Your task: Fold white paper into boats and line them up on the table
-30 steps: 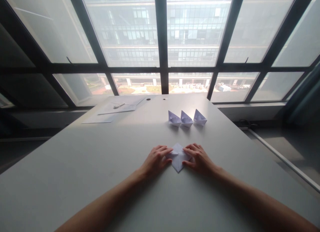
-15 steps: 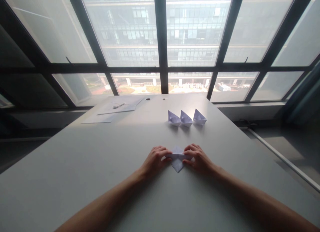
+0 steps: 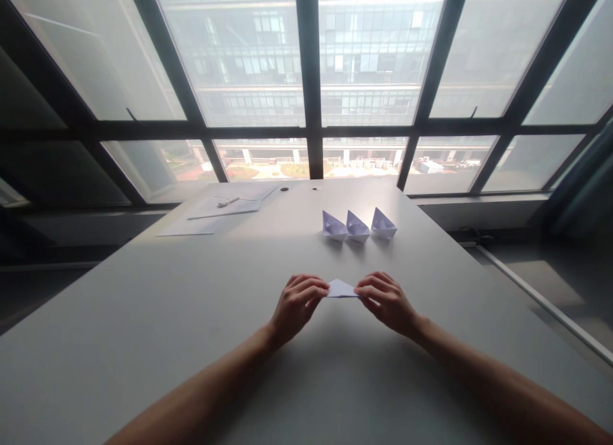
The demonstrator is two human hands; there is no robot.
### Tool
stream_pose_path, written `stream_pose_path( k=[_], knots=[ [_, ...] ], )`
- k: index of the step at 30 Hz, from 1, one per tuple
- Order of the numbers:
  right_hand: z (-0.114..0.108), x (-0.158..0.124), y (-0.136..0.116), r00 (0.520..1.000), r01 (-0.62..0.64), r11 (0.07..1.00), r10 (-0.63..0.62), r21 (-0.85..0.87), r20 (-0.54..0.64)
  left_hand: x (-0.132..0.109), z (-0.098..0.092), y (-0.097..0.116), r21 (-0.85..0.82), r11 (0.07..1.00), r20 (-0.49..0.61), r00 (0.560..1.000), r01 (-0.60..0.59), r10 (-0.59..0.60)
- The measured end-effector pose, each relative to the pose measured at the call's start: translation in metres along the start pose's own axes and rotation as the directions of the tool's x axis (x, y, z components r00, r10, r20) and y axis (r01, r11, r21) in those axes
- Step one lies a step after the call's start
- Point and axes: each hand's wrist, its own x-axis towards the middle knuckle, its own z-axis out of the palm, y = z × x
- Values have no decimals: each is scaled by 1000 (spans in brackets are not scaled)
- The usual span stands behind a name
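Observation:
A small folded sheet of white paper spans the gap between my hands, showing as a low triangle with a straight near edge. My left hand pinches its left corner between thumb and fingers. At the opposite corner my right hand grips it the same way. My fingertips cover both ends of the paper. Beyond my hands stand three folded paper boats: the left boat, the middle boat and, slightly apart, the right boat.
Loose white sheets lie at the table's far left, with a small white pen-like object on top. The white table runs toward large windows. Two cable holes, including a dark one, are near its far edge.
The paper's near flap, which pointed toward me, no longer shows; the piece is now a flat triangle with its point away from me. My hands have moved slightly apart.

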Motion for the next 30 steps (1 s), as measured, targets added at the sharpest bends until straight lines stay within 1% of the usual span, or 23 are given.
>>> stream_pose_path(
  k=[2, 5, 9, 11, 15, 21, 26, 30],
  knots=[
    [2, 0, 2, 998, 12, 998, -8, -69, 65, 1, 2, -2, 15, 1000, 54, 999, 5, -6],
    [2, 0, 2, 988, 34, 990, -12, -138, 157, 2, 5, -4, -4, 1000, 164, 986, 28, -27],
    [-1, 0, -2, 973, 23, 993, 4, -112, 232, 3, 4, 0, -3, 999, 266, 963, 47, -45],
    [-3, 0, -5, 969, -5, 997, 23, -75, 244, 3, 2, 2, 22, 999, 291, 956, 34, -39],
    [-3, 0, -6, 968, -44, 999, 49, -25, 246, 3, 2, 2, 67, 997, 302, 952, 25, -44],
    [3, -2, -2, 970, -89, 996, 81, 24, 231, 2, 5, -1, 167, 985, 407, 913, -50, -23],
    [4, -2, -2, 972, -93, 995, 81, 45, 219, 0, 7, -4, 137, 989, 452, 892, -63, -6],
    [3, 0, -3, 970, -72, 995, 54, 67, 235, 1, 7, -3, 143, 989, 492, 870, -37, -39]
  ],
)
